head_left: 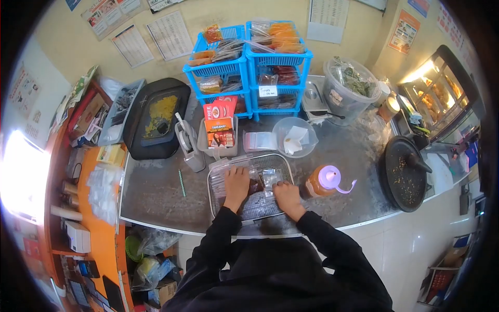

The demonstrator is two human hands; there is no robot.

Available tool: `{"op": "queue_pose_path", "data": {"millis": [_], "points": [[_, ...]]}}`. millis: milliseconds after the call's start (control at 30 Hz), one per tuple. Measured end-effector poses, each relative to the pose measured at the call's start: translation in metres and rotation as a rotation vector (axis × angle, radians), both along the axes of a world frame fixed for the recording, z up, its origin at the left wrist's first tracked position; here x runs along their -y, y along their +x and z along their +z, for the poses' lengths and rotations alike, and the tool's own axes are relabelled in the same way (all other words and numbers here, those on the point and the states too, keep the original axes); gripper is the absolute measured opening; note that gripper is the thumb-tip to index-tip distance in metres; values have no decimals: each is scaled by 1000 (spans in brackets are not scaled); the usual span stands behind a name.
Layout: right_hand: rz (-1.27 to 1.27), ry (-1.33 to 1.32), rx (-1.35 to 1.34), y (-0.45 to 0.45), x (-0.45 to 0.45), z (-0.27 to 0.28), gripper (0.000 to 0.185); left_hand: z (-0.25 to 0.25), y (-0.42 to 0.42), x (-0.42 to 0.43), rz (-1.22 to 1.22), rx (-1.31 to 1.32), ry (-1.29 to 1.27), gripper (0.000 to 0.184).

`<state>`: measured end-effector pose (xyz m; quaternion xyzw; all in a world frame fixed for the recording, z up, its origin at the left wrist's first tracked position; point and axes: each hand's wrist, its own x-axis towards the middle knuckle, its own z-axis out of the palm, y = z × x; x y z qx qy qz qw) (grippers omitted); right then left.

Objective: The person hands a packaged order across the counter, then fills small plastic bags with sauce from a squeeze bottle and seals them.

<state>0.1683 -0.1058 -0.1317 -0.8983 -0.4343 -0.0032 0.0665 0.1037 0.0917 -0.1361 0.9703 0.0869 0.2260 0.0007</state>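
A wire-mesh basket [287, 165] sits at the table's front edge, holding clear plastic packets [254, 207] and a small dark-filled packet [255, 186]. My left hand [237, 185] rests inside on the left, fingers stretched over clear plastic. Toward the basket's right side, my right hand [289, 199] has its fingers bent against the edge of a clear plastic packet [269, 179]; its fingertips are partly hidden. Just right of that hand stands a sauce bottle [313, 186] with a purple cap.
Behind the basket are a container with red leaflets [219, 136], a round clear tub [306, 140] and stacked blue baskets [279, 60]. A stone mortar [400, 179] stands right. A tape dispenser [189, 148], a green straw [182, 183] and a black tray [136, 122] lie left.
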Motion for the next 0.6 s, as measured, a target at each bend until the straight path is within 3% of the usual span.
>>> {"op": "queue_pose_path", "data": {"millis": [133, 233, 333, 367, 467, 600], "points": [[-67, 5, 7, -2, 2, 10, 13, 8, 0, 6, 115, 61, -81, 15], [-196, 316, 0, -4, 10, 37, 14, 40, -13, 21, 87, 275, -269, 19], [-237, 704, -128, -8, 16, 65, 16, 48, -30, 38, 127, -28, -960, 24], [-235, 771, -223, -10, 17, 71, 17, 26, -31, 41, -43, 19, -1170, 26], [-223, 898, -445, -17, 19, 80, 18, 42, -28, 62, -203, -11, -1594, 26], [-181, 877, -490, -23, 22, 101, 18, 64, -25, 67, -165, -58, -1721, 16]]}}
